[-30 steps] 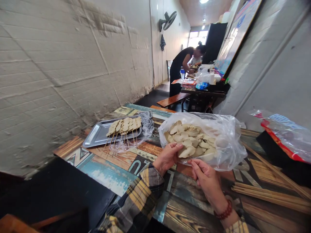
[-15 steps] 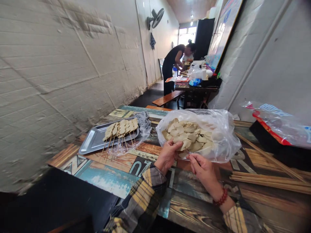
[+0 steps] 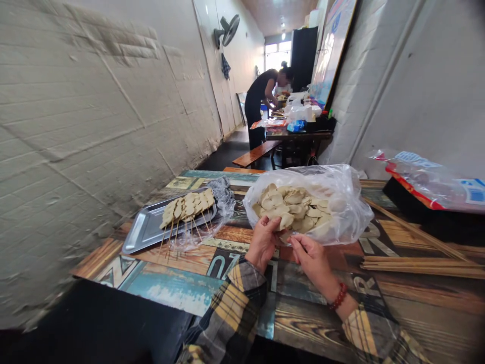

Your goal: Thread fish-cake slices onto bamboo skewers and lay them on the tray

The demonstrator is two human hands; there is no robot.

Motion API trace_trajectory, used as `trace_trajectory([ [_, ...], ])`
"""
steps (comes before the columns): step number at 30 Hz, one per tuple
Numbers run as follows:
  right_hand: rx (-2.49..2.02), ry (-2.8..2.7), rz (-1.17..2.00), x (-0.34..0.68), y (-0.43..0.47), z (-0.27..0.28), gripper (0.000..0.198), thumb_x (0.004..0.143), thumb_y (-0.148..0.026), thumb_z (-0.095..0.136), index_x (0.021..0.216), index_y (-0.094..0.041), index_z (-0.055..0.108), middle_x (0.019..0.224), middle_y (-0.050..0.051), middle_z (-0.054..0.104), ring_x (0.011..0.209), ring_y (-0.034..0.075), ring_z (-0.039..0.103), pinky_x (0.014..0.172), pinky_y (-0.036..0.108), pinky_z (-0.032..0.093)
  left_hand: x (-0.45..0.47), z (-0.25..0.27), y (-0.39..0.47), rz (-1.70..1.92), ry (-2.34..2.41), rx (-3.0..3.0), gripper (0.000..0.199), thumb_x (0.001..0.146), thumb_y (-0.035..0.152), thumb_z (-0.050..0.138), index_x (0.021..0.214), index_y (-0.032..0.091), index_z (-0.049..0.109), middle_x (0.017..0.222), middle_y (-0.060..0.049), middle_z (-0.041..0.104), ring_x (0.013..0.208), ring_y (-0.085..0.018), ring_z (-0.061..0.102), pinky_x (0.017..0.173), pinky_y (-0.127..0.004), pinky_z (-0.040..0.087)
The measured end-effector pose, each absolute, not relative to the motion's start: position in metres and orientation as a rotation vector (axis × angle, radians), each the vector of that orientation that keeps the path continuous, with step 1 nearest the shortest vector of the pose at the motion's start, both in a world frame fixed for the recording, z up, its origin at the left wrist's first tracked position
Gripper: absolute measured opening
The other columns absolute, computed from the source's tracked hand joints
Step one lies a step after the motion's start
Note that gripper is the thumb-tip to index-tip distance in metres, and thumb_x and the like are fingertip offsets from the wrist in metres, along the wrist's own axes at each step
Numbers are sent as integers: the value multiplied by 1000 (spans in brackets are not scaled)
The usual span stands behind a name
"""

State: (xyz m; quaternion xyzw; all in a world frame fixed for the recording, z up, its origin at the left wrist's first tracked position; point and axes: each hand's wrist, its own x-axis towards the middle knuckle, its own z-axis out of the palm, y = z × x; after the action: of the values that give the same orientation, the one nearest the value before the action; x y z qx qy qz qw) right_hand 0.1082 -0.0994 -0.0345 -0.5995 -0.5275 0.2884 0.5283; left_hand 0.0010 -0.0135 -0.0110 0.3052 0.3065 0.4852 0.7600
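Pinching a beige slice (image 3: 287, 221) in left grip (image 3: 264, 243), something too small to identify in right grip (image 3: 312, 261). Probably light, soft, tearable: support broad faces.

Both arms reach forward from the lower edge and converge, hands near each other with the fingertips just apart. Left arm: plaid sleeve (image 3: 231, 306) slants up and to the right, its cuff close to the wrist (image 3: 255, 262). Left hand (image 3: 265, 237) is turned palm inward, thumb uppermost and extended forward, fingers bent beneath it in a closed grip. Right arm: plaid sleeve (image 3: 369, 328) slants up and to the left; a short stretch of bare forearm (image 3: 348, 307) shows between cuff and red bead bracelet (image 3: 338, 297). Right hand (image 3: 311, 255) shows its back; thumb and index finger pinch together, other fingers curled, partly hidden.
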Motion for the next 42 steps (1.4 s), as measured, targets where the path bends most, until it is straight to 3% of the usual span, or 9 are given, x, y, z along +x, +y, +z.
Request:
trace_trajectory([
  [9,-1430,-1264,665,101,-96,-36,37,90,-46,46,82,-17,66,46,-5,49,44,12,46,48,24,36,-2,-11,-12,1089,649,677,45,56,28,85,93,17,61,91,-3,66,74,-13,62,64,-24,48],
  [38,-1452,-1226,609,99,-99,-30,38,89,-49,48,76,-18,65,43,-5,49,41,12,47,48,24,37,4,-8,-20,1145,593,701,46,56,20,84,96,17,62,84,0,67,70,-11,62,71,-23,47],
  [42,-1446,-1239,624,99,-101,-30,38,90,-49,47,78,-18,65,43,-5,49,41,12,46,47,24,36,0,-7,-17,1097,580,713,47,56,24,84,97,16,63,91,-4,69,75,-13,64,72,-24,48],
])
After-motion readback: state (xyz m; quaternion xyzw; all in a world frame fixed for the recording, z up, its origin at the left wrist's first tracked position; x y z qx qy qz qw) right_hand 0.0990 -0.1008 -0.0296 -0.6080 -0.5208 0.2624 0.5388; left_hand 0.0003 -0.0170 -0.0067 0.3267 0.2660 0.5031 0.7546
